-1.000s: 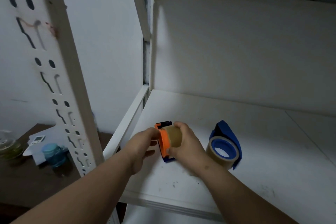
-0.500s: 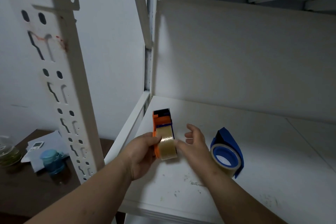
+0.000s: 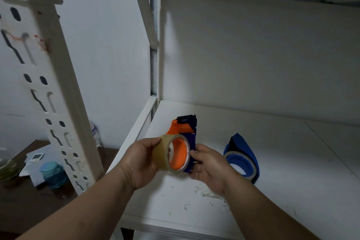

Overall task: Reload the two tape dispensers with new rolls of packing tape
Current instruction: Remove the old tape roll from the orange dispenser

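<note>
I hold an orange and dark blue tape dispenser (image 3: 185,128) above the white shelf (image 3: 272,161). A clear brownish roll of packing tape (image 3: 162,155) sits around its orange hub. My left hand (image 3: 140,160) grips the roll at its left side. My right hand (image 3: 208,165) holds the dispenser's blue body from the right. A second, all-blue dispenser (image 3: 243,159) lies on the shelf to the right with a tape roll on it, touched by neither hand.
A white slotted shelf upright (image 3: 52,87) stands close on the left. Beyond it a dark table (image 3: 23,197) carries a blue-lidded jar (image 3: 52,175), papers and a glass dish. The shelf's back wall and the shelf above close in the space.
The dispenser has turned so its orange hub and the roll's open side face me. My right hand, open beside it half a second ago, has closed on the dispenser's blue body.
</note>
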A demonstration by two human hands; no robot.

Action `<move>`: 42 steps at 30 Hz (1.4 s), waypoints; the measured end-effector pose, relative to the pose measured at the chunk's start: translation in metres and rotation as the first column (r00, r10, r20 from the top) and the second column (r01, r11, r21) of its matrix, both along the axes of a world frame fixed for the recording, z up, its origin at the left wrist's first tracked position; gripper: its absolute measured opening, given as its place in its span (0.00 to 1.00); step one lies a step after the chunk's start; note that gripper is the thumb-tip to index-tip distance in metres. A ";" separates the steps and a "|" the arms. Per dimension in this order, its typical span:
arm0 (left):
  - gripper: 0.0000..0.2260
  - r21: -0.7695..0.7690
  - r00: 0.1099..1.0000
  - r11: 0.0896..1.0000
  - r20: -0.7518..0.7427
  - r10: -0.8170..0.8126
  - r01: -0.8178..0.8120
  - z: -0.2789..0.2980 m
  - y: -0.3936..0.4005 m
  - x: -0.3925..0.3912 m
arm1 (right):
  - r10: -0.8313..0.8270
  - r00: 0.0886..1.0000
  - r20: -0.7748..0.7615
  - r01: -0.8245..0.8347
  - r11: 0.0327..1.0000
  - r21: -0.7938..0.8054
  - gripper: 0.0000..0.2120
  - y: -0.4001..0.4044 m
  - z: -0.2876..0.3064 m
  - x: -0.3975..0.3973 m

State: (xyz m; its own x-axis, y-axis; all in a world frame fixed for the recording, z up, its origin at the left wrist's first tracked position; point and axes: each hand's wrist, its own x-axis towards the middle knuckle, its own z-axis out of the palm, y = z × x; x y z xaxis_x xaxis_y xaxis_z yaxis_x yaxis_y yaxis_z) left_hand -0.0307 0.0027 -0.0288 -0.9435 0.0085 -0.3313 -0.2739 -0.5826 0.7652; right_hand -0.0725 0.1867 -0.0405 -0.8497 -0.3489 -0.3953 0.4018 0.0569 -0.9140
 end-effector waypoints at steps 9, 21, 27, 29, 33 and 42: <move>0.07 -0.054 0.993 0.993 0.036 0.110 -0.108 0.005 0.005 -0.004 | 0.055 0.913 -0.404 0.169 0.850 0.499 0.10 -0.008 0.005 -0.027; 0.11 -0.235 0.992 0.963 -0.035 0.124 -0.129 0.017 0.025 -0.005 | -0.169 0.908 -0.384 0.299 0.903 0.309 0.14 -0.021 0.006 -0.031; 0.07 -0.262 0.991 0.957 -0.075 0.108 -0.124 0.015 0.030 -0.003 | 0.043 0.989 -0.141 -0.028 0.994 0.105 0.36 -0.028 0.016 -0.001; 0.09 -0.276 0.992 0.953 -0.071 0.109 -0.124 0.012 0.029 -0.001 | 0.060 0.993 -0.098 -0.058 0.998 0.031 0.37 -0.024 0.011 -0.002; 0.13 -0.232 0.985 0.958 -0.015 0.172 -0.171 0.008 0.026 -0.003 | 0.026 0.990 -0.140 -0.029 0.999 -0.017 0.31 -0.015 0.007 -0.007; 0.03 -0.294 0.923 0.887 0.042 0.383 -0.355 0.012 0.009 -0.010 | 0.036 0.876 -0.482 0.219 0.859 0.462 0.41 -0.003 0.011 -0.011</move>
